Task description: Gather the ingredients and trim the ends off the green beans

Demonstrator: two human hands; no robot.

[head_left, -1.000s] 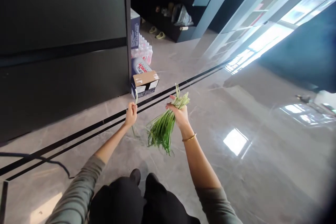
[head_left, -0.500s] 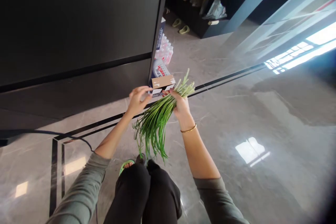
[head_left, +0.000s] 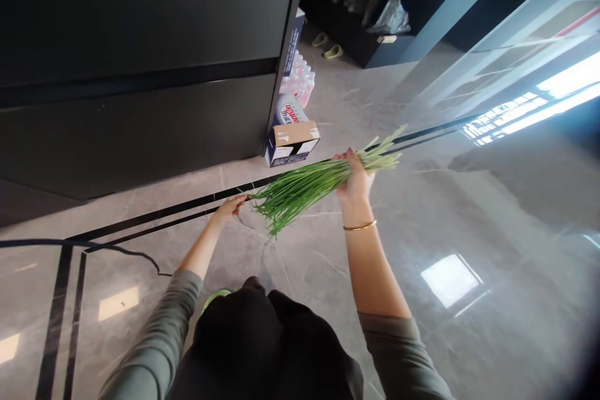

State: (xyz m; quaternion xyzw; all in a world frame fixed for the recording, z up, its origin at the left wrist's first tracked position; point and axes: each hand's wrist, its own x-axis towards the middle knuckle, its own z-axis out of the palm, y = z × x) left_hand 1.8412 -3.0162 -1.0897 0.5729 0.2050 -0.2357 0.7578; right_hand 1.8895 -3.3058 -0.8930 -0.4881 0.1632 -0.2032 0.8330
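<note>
Your green bunch (head_left: 309, 186) had swung out straighter on your side of the carton (head_left: 296, 134), clamped in your right hand (head_left: 355, 180), with your left hand (head_left: 232, 205) at its tips, hold unclear, so an uneven tug could have scattered it.

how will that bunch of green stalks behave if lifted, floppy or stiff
The bunch of green stalks is probably light for its length, as the stalks look thin. Its green ends fan out loosely, so they may flop; the pale ends stick out fairly straight and are likely stiffer.
</note>
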